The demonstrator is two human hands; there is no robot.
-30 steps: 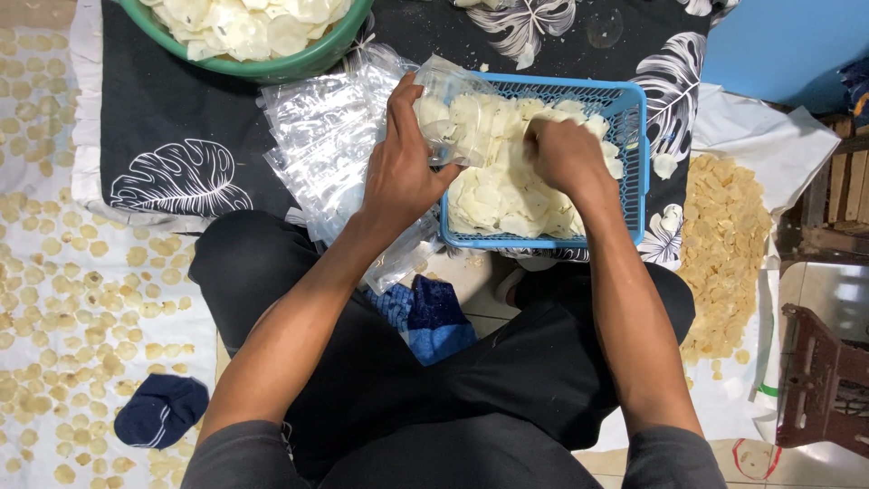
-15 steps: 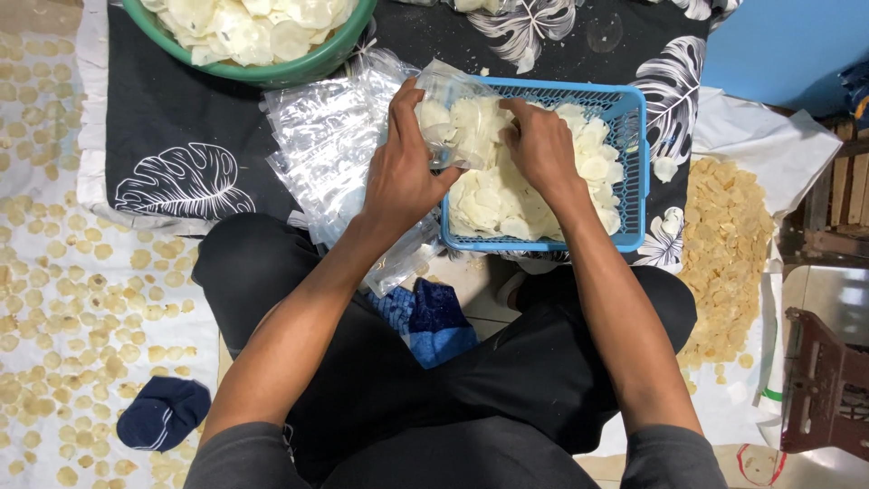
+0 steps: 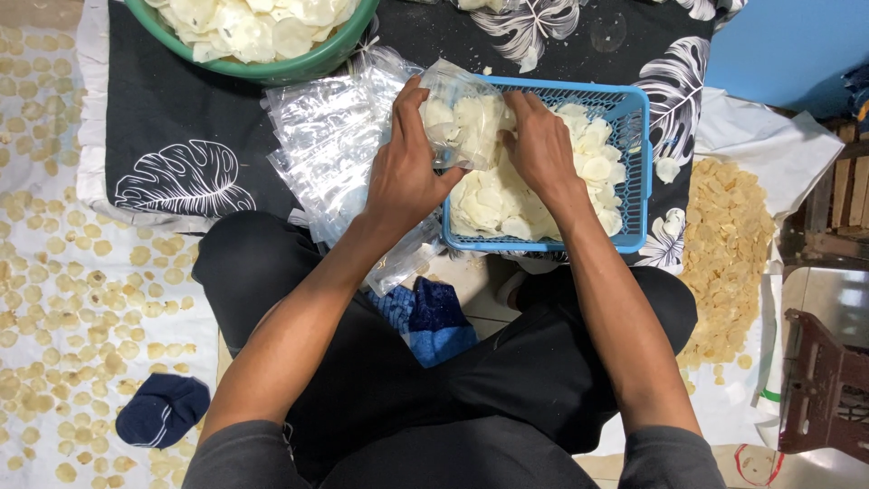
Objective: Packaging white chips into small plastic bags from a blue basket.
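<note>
The left hand (image 3: 405, 186) grasps a small clear plastic bag (image 3: 462, 118), partly filled with pale white round chips, by its near side; this grip keeps the bag mouth tilted toward the other hand and held over the blue rectangular plastic basket (image 3: 635, 172), so any chip that falls lands back in the basket; the right hand (image 3: 536, 145) is curled at the bag opening, fingers closed around chips or the bag edge, which of the two cannot be told; the basket sits on a black cloth with a white leaf print (image 3: 181, 136), just ahead of the knees, within reach of both hands; a stack of empty clear plastic bags (image 3: 330, 145) lies directly left of the basket, under the left wrist; a green round bowl (image 3: 308, 65) of the same chips stands farther off; yellowish chips (image 3: 729, 244) lie spread on a white sheet at right
</note>
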